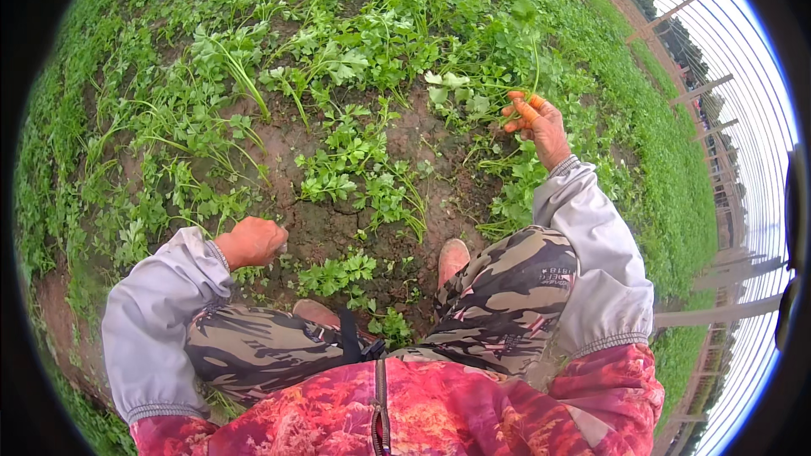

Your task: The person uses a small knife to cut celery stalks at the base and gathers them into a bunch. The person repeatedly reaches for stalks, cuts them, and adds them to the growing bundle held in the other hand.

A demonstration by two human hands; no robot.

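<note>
My right hand (532,119), with orange on its fingers, pinches the thin stem of a leafy green plant (536,66) above the crop at the right. Leaves of a cut or pulled sprig (448,85) spread to the left of its fingertips. My left hand (252,242) hangs low over the soil at the left, its fingers curled; whether something is inside it is hidden. Between the hands, loose-looking green stalks with lobed leaves (393,193) lie on the brown soil (329,221). More long-stemmed plants (237,73) lean over at the upper left.
Dense leafy green crop (671,171) surrounds me on both sides. My shoes (453,259) and bent knees in camouflage trousers are close below the hands. A frame of poles (719,315) and curved ribs stands at the far right. A small leafy plant (336,275) grows near my feet.
</note>
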